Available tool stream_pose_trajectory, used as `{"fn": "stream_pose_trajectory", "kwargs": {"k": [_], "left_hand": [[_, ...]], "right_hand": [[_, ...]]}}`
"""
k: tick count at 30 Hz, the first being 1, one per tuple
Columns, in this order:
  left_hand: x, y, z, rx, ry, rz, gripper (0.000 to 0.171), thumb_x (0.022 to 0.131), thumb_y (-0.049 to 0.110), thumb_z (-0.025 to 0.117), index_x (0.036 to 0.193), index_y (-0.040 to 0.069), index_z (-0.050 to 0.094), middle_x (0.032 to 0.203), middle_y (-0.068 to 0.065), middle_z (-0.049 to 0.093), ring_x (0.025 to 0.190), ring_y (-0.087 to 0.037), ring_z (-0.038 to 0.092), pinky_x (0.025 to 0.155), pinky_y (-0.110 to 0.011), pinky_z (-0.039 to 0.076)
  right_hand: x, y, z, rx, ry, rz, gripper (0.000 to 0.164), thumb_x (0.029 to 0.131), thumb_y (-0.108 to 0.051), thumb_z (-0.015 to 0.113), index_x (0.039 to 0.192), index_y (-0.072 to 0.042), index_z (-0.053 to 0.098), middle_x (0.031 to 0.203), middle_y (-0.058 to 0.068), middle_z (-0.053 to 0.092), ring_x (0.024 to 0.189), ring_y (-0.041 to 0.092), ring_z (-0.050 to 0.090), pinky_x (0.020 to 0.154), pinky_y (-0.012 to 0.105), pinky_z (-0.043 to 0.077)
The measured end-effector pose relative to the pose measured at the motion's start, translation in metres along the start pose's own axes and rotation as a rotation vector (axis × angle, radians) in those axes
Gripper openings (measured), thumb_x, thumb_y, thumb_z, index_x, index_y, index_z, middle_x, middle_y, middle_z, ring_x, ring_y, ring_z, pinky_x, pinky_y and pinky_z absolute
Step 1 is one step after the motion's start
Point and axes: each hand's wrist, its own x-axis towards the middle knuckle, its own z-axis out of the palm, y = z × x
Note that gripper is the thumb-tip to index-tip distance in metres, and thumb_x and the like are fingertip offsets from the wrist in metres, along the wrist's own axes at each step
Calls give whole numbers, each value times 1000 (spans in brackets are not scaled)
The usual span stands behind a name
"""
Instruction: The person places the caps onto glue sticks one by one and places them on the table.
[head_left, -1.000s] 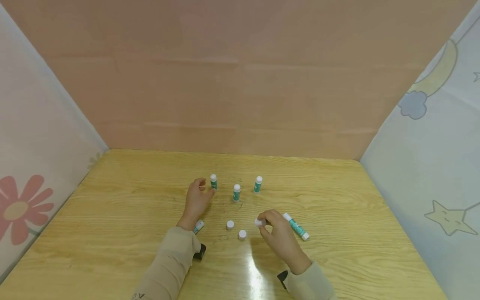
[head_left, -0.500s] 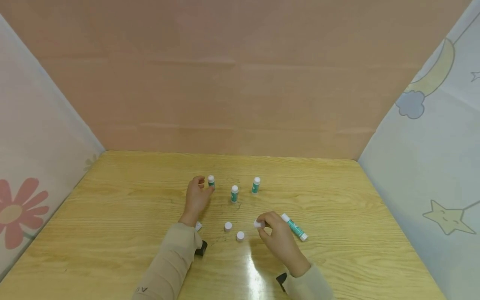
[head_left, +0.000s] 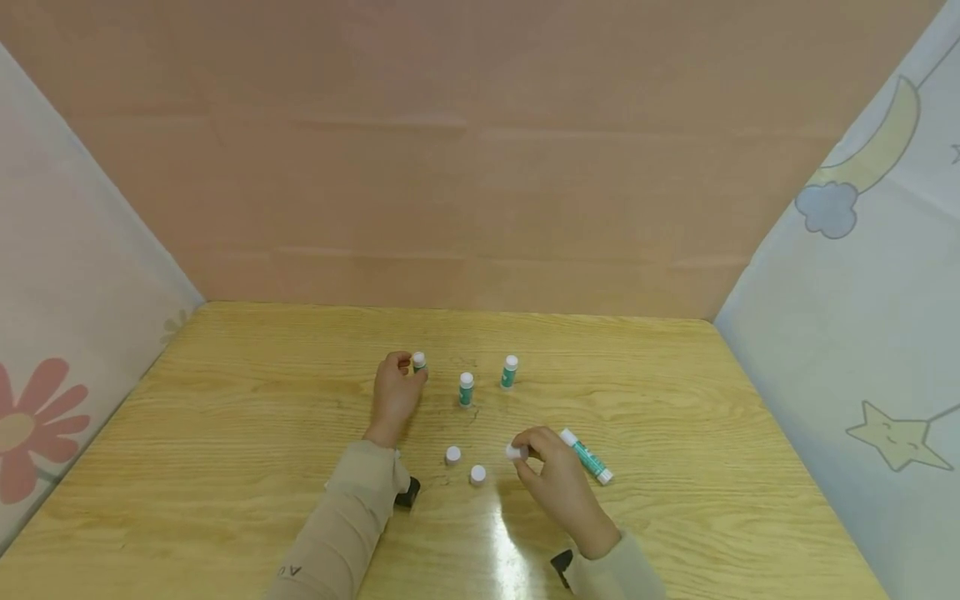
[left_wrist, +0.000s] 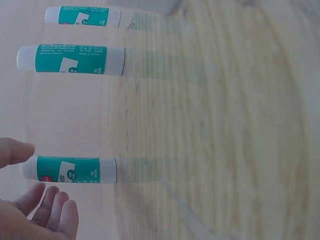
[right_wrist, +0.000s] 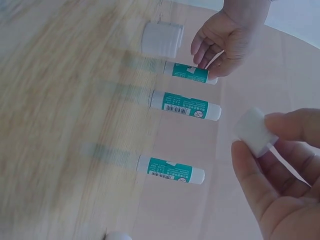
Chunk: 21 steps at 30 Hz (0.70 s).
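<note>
My left hand point(head_left: 393, 396) is at the leftmost upright glue stick point(left_wrist: 69, 169), thumb on one side of its white top and fingertips on the other. That stick, with its green label, stands on the table. My right hand point(head_left: 558, 479) pinches a small white cap point(right_wrist: 255, 131) between thumb and fingers, held up off the table. Two more upright glue sticks stand to the right: the middle one point(head_left: 466, 390) nearer me, the right one point(head_left: 509, 372) farther back. Two loose white caps, one point(head_left: 453, 456) and another point(head_left: 477, 476), sit between my hands.
Another glue stick point(head_left: 587, 457) lies on its side beyond my right hand. Something white lies mostly hidden beneath my left sleeve point(head_left: 360, 492). The wooden table point(head_left: 675, 400) meets a tan back wall point(head_left: 472, 208) and patterned side walls.
The head view has shifted slightly, so the things sit a little farther left. My left thumb and fingers have come closer around the left glue stick. My right hand keeps holding the cap.
</note>
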Motion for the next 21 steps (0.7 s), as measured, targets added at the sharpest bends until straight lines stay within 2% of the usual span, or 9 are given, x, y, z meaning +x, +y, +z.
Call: {"fn": "stream_pose_trajectory", "kwargs": {"k": [4,11,21], "left_hand": [[2,-1,2,8,11,-2,39,81,11,56,116,-2,43,115,-17,42,103,-30,40,81,-40,40],[4,-2,6,9,36,4,36,81,8,56,113,-4,45,112,-18,44,101,-32,42,79,-40,41],[9,-3,9,26,46,-9,32,82,7,55,111,-5,47,111,-19,46,103,-32,43,81,-41,41]], "right_hand": [[0,0,-1,14,-12,16,24,65,9,69,78,-8,58,81,-5,54,73,7,48,64,23,46],[-1,0,0,17,8,-8,26,64,11,69,78,-8,58,81,-5,54,72,7,48,64,22,46],[-1,1,0,14,13,-27,25,63,10,69,79,-6,58,83,-2,56,73,8,49,64,22,47]]}}
